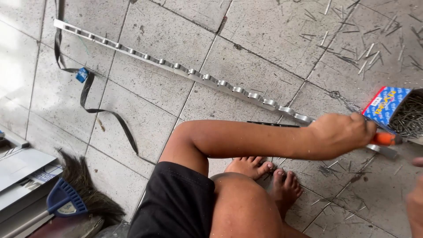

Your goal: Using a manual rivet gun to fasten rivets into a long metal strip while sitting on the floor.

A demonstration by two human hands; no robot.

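**Hand on an orange-handled tool beside a box of nails, tiled floor**

Far left, bottom corner: flat grey panels (pixel 20 169) lie at the edge of view. Next to them a broom (pixel 72 196) with a blue head and dark bristles rests on the floor (pixel 145 88), which is pale speckled tile with dark joints.

Upper left: a loose black strap (pixel 90 103) curls across the tiles, with a small blue tag (pixel 82 74) on it. A long metal strip (pixel 176 67) with a row of raised loops runs from the top left corner down toward the right, where it passes behind the arm.

Centre: the person sits low, black shorts (pixel 176 202) and a bent knee in the foreground, bare feet (pixel 269 174) flat on the tile. One forearm reaches across to the right.

Right: the hand (pixel 341 132) at the end of that forearm has its grip closed around a tool with an orange handle (pixel 385 139); the tool's working end is hidden, so its kind cannot be told. From the reach it looks like the left hand, though the shoulder is out of frame. The handle lies just beside an open blue and red box (pixel 387 105) full of thin nails (pixel 407 119). Loose nails (pixel 368 55) are scattered over the tiles above and below it.

Far right edge: a sliver of the other hand (pixel 416 202) shows; its grip cannot be told.
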